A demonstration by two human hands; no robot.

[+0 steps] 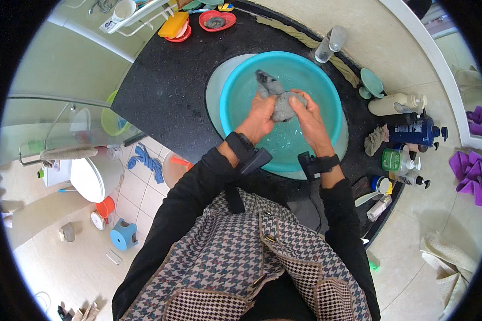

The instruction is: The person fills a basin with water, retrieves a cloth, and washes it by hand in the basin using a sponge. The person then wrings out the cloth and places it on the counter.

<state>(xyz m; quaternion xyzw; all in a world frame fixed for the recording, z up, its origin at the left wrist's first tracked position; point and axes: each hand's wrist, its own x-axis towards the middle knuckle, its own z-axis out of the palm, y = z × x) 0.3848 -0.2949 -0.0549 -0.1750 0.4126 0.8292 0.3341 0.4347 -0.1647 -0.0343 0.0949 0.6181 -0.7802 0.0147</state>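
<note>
Over a round turquoise plastic basin (305, 154), my two hands hold a wet grey sock (284, 107). My left hand (261, 112) grips its left side, with a darker patterned end of the fabric sticking up past the fingers. On the right side, my right hand (310, 116) has its thumb on top of the cloth and its fingers curled around the edge. Water (283, 138) with bright ripples lies in the basin below. The basin sits on a pale washbasin (215, 96) set into a black speckled countertop (168, 80).
A clear drinking glass (330, 45) stands behind the basin. Along the right are a green dish (371, 82), a blue pump bottle (413, 131), a green soap bottle (397, 160) and a crumpled grey cloth (374, 140). Red soap dishes (227, 22) sit at the back. A toilet (92, 178) is at left.
</note>
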